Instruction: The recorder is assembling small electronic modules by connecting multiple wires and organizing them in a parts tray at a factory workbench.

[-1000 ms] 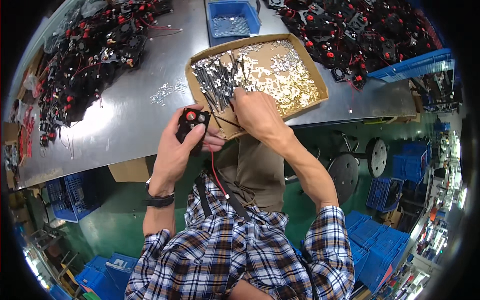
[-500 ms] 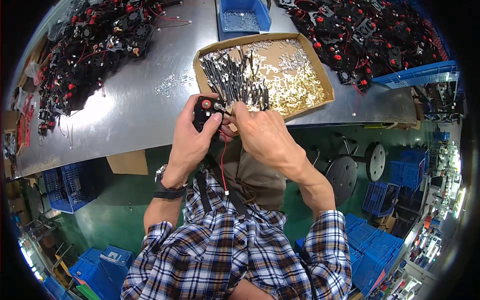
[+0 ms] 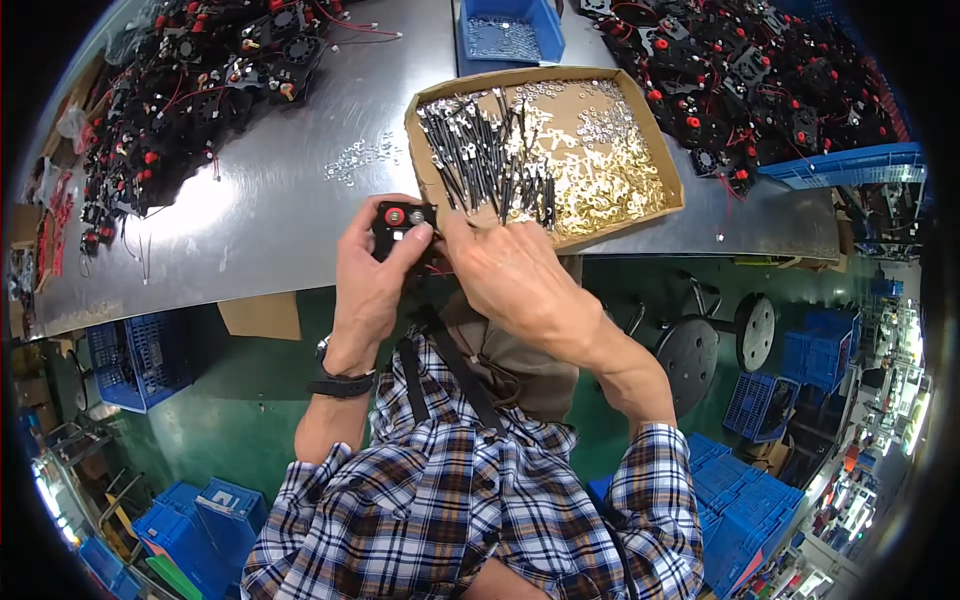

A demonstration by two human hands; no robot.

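My left hand [image 3: 368,278] is closed round a small black module [image 3: 384,238] above the table's front edge. On its face are a red terminal ring [image 3: 394,216] and, right of that, a silver metal stud [image 3: 417,216]. The left thumb presses just below the stud. My right hand [image 3: 520,285] pinches at the module's right edge, close to the stud; whatever is between its fingertips is hidden. Just beyond the right hand stands a cardboard tray [image 3: 660,208] holding black leads [image 3: 470,150], brass-coloured terminals [image 3: 600,190] and silver nuts [image 3: 608,125].
Loose silver hardware [image 3: 358,160] lies on the metal table [image 3: 270,240] left of the tray. A blue bin [image 3: 510,40] stands behind it. Heaps of black modules with red parts [image 3: 240,70] fill both sides. Round stools [image 3: 690,360] and blue crates [image 3: 140,360] stand below the table.
Both hands and the module have shifted slightly left relative to the tray. The red wire that hung down in front of me no longer hangs there. My right fingers have moved over the module's right edge.
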